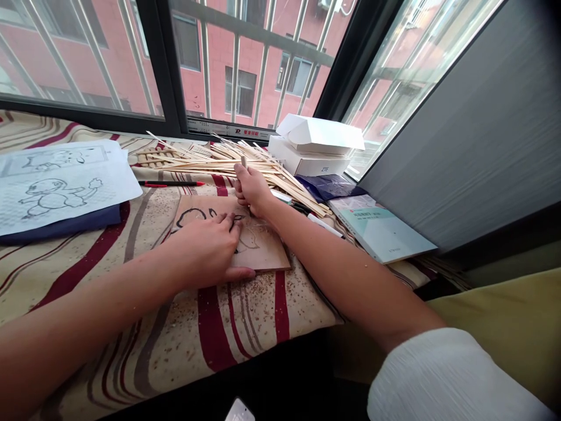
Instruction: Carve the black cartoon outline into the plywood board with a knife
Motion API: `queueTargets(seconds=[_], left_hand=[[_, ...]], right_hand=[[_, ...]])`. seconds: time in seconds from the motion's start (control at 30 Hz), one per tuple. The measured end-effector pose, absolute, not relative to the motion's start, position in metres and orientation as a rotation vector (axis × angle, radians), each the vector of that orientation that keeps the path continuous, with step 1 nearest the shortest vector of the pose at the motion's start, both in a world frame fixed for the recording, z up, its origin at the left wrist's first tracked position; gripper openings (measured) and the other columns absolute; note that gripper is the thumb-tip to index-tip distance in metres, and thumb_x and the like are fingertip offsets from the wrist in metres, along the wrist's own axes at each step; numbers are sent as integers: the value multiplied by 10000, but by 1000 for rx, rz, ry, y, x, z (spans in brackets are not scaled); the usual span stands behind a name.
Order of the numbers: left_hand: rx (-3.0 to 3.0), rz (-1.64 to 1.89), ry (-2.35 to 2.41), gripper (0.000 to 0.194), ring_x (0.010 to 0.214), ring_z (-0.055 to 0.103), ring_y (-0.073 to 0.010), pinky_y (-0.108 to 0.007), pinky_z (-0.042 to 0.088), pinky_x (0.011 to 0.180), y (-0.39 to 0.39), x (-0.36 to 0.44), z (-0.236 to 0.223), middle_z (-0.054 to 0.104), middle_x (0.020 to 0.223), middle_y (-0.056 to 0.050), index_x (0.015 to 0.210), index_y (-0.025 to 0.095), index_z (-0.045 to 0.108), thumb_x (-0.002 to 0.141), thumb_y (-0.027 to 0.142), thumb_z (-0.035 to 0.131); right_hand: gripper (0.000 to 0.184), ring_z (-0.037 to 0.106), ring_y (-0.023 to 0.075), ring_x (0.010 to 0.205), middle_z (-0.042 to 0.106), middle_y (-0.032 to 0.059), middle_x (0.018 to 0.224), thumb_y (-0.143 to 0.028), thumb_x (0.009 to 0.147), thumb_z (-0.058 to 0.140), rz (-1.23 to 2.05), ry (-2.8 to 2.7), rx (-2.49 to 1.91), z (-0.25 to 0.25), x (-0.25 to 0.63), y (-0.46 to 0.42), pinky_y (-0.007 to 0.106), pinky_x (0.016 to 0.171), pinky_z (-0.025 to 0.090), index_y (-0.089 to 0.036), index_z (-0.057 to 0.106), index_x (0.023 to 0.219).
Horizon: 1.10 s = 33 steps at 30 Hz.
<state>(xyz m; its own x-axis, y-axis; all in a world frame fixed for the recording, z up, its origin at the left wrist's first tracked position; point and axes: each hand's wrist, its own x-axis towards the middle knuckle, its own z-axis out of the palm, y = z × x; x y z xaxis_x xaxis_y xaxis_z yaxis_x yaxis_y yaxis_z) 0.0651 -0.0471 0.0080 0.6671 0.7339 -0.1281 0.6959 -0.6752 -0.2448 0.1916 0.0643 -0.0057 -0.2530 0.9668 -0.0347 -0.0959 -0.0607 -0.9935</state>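
Wooden board, black-inked cartoon outline, shavings scattered

wooden board: matt, smooth | wooden sticks: bare, matt | paper sheets: matt | cloth bedspread: soft, matt

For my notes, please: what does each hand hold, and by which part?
The right hand grips a pale wooden tool by its shaft, tip hidden. The left hand holds nothing, pressing on a drawn-on board.

view: head-worn camera | from: above the person's bare forearms | faces: forward and down | near: striped cream-and-red cloth | far: black-framed barred window
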Motion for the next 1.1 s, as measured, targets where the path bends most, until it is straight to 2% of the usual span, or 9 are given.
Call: queueTargets(seconds=[0.13, 0.27, 0.43, 0.6, 0.8, 1.1], left_hand=[[-2687, 311, -1111, 1007, 1467, 501, -465, -520, 497, 1133, -46, 64, 4, 488, 1556, -371, 1524, -75, 504, 966, 763, 499], [-2680, 236, -1124, 1028, 1443, 526, -471, -533, 519, 1099, -46, 62, 0, 475, 1560, -374, 1564, -74, 442, 961, 755, 524], [-2699, 194, -1124, 1056, 1435, 532, -480, -534, 522, 1098, -46, 60, -2, 480, 1559, -365, 1547, -60, 480, 935, 798, 526], [-2658, 207, -1063, 1062, 1428, 539, -477, -538, 533, 1088, -47, 58, -4, 488, 1554, -366, 1536, -70, 491, 950, 815, 466], [-2685, 131, -1054, 1027, 1399, 564, -482, -539, 540, 1062, -45, 57, -6, 514, 1540, -360, 1496, -54, 552, 934, 805, 519], [-2703, 163, -1091, 984, 1396, 561, -486, -552, 552, 1037, -48, 59, 1, 536, 1524, -354, 1466, -35, 593, 927, 788, 555]], right_hand=[[402, 149, 53, 363, 265, -134, 462, -358, 1140, 395, 1658, -1230, -857, 1, 195, 41, 171, 363, 115, -247, 292, 768], [410, 147, 48, 356, 262, -136, 458, -329, 1142, 400, 1521, -1124, -832, 5, 202, 41, 173, 356, 113, -249, 273, 761], [398, 206, 50, 369, 308, -123, 476, -288, 1127, 444, 1336, -1138, -779, 8, 207, 52, 179, 351, 158, -248, 306, 756], [406, 248, 46, 400, 327, -116, 490, -279, 1101, 518, 1277, -1291, -767, 2, 200, 55, 168, 371, 221, -238, 342, 737], [423, 285, 54, 446, 342, -96, 505, -248, 1097, 521, 1273, -1435, -739, -2, 194, 57, 156, 398, 267, -226, 361, 707], [418, 325, 63, 497, 381, -55, 590, -347, 1084, 542, 1175, -1650, -804, -5, 193, 56, 159, 412, 250, -216, 404, 712]])
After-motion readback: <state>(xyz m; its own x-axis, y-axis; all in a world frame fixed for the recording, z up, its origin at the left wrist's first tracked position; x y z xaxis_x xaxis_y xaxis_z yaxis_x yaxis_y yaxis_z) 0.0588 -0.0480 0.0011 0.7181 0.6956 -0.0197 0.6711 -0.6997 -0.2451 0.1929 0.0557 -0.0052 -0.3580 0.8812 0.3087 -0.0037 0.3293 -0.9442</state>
